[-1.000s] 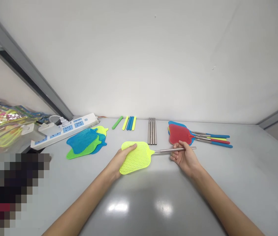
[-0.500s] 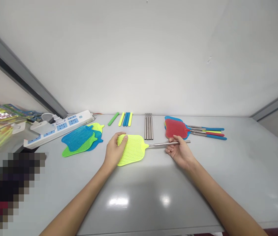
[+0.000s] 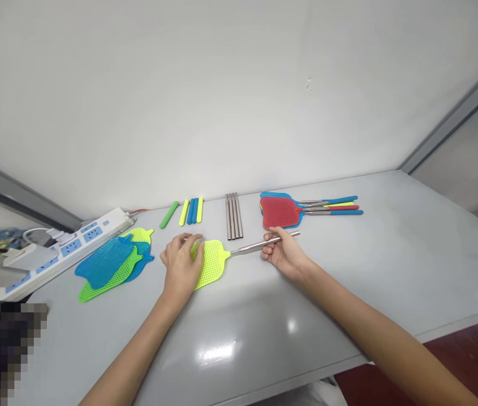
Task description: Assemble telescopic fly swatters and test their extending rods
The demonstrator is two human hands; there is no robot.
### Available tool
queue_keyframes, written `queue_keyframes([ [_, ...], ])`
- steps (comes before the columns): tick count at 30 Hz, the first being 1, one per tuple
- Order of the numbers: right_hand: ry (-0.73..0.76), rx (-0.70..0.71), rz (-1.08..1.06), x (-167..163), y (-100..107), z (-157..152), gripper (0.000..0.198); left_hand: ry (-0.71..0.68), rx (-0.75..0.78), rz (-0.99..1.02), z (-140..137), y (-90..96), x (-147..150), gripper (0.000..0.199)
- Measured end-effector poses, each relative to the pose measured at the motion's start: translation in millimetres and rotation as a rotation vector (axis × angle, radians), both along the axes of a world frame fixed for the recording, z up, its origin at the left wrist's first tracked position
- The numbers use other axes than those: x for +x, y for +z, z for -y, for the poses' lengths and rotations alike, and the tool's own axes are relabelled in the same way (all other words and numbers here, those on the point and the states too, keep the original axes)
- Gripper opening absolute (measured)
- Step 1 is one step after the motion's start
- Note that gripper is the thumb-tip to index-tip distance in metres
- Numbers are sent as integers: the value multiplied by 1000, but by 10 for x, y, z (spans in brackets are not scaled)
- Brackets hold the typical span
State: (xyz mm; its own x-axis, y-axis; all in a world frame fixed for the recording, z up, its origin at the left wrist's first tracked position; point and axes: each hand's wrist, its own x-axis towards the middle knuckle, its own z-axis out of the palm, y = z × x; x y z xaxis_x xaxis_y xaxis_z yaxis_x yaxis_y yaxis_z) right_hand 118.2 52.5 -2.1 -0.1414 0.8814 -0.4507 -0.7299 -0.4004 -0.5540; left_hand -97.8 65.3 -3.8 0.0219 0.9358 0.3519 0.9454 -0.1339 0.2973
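Both busy: the right hand point(image 3: 281, 254) closed round a bare steel rod point(image 3: 249, 247), and the left hand point(image 3: 179, 264) over at the outer end of the yellow mesh head point(image 3: 211, 262). Fingers bent, thumb by the mesh; whether it pinches or merely rests, I cannot tell. That's one swatter between them, rod joined to head, out over the middle of the table point(image 3: 391, 254); touching the top or just clear of it, hard to call from up here.

Handling? Light, I'd judge, with a thin head that looks bendy and full of holes, so little fear of breakage. The rod looks stiff, smooth, maybe a touch slippery. Best hold, for my money: firm round the rod, with the head taken flat between thumb and fingers near its neck rather than by a floppy corner.

Now the count, working outward! Four loose rods point(image 3: 239, 216) side by side, just beyond. Five loose grips point(image 3: 194, 211) left of them: two blue, two yellow, one green slightly apart. Four heads showing in the pile point(image 3: 103, 262) on the left: two blue, one green, one yellow. Over on the right, four stacked swatters point(image 3: 281, 213), going by handles: two blue, one yellow, one red. Alongside the pile, one white power strip point(image 3: 80, 239).
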Motion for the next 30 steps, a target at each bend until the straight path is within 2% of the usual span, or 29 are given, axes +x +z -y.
queue_keyframes([
  [6,128,14,17,-89,9,69,17,-35,20,-108,-303,104,-8,35],
  [11,182,-7,51,-193,26,168,15,-36,29,-217,-537,92,-40,37],
  [15,239,3,30,-249,26,236,14,-66,16,-244,-583,73,-20,37],
  [21,419,-47,-68,-306,26,301,14,19,73,-250,-667,72,22,35],
  [30,591,-12,-106,-270,17,318,27,123,-89,-216,-772,87,70,28],
])
